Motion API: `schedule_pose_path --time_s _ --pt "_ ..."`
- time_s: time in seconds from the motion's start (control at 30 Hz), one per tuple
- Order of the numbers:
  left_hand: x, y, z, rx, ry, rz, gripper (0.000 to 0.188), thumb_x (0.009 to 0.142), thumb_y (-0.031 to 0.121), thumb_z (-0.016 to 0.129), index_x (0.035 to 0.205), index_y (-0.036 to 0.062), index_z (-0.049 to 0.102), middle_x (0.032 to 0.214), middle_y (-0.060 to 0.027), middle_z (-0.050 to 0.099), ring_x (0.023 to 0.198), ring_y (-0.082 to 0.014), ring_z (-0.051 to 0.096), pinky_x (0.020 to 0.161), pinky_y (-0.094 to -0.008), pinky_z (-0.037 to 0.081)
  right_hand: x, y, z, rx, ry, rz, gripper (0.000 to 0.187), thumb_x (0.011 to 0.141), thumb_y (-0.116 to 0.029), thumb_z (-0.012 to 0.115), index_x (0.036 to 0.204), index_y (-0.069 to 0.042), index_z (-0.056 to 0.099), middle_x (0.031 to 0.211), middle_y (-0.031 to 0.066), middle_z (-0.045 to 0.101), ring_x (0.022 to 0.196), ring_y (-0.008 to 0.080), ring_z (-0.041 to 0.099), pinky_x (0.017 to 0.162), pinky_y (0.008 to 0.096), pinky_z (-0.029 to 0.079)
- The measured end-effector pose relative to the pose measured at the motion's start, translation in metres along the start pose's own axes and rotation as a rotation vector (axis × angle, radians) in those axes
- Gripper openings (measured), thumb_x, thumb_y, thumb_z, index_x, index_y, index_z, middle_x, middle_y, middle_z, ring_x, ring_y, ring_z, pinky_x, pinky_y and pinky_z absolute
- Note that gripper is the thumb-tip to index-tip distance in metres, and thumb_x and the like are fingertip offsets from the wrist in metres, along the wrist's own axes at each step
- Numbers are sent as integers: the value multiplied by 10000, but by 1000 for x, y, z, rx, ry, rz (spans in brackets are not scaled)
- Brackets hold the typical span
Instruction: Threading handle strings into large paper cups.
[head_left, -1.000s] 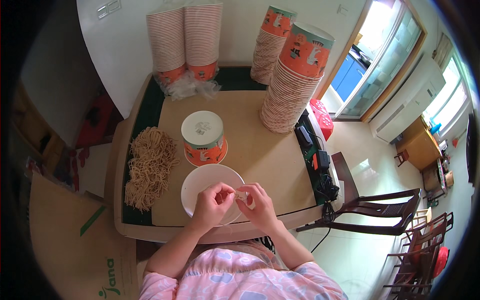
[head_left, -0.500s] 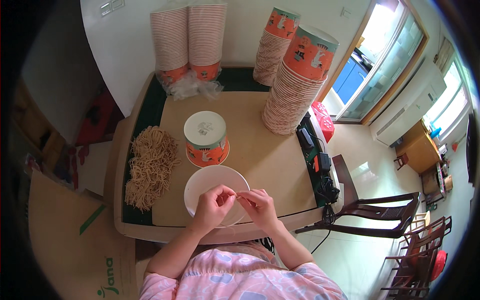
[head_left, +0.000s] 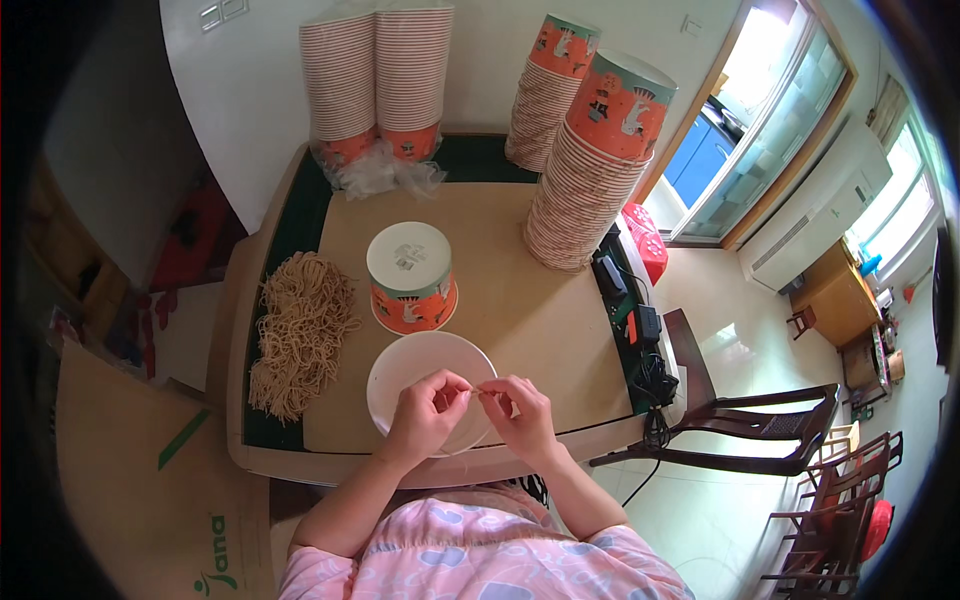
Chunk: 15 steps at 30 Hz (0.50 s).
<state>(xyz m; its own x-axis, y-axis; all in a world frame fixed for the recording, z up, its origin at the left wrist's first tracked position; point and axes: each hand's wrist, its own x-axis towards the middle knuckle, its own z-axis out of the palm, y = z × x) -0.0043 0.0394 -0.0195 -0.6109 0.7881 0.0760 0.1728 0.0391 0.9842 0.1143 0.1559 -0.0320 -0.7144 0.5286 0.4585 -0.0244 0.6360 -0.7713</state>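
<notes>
My left hand (head_left: 428,412) and my right hand (head_left: 518,414) are close together over a round white container (head_left: 405,372), each in a pinch. Between the fingertips runs a thin pale string (head_left: 475,392), and its loose end seems to hang below the hands. Part of the container's inside is hidden behind my hands. A heap of beige strings (head_left: 302,335) lies to the left on the table. Just beyond the container, an orange and green paper bucket (head_left: 412,285) stands upside down, its pale base up.
Bagged stacks of paper buckets (head_left: 412,75) stand at the back left. Taller bucket stacks (head_left: 590,190) rise at the back right of the table (head_left: 480,240). A power strip with black cables (head_left: 652,375) runs along the right edge, beside a dark wooden chair (head_left: 770,425).
My right hand has drawn slightly away from my left, and its fingers have shifted. The string between the fingertips shows a little more. Everything else stays in place.
</notes>
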Motion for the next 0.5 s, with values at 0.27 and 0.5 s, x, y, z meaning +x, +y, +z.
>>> schedule_pose_path --time_s 0.27,0.5 --pt "1 2 0 14 -18 -23 27 881 45 621 882 19 629 715 63 577 617 9 481 543 -171 386 -5 1 3 147 33 171 104 819 7 672 890 -18 600 718 31 589 575 75 501 529 223 427" --pt "2 2 0 29 -24 -10 30 882 48 621 885 20 630 715 61 578 617 8 482 544 -173 390 -3 2 2 109 3 137 118 799 -1 700 878 -12 613 725 39 600 580 86 518 532 230 436"
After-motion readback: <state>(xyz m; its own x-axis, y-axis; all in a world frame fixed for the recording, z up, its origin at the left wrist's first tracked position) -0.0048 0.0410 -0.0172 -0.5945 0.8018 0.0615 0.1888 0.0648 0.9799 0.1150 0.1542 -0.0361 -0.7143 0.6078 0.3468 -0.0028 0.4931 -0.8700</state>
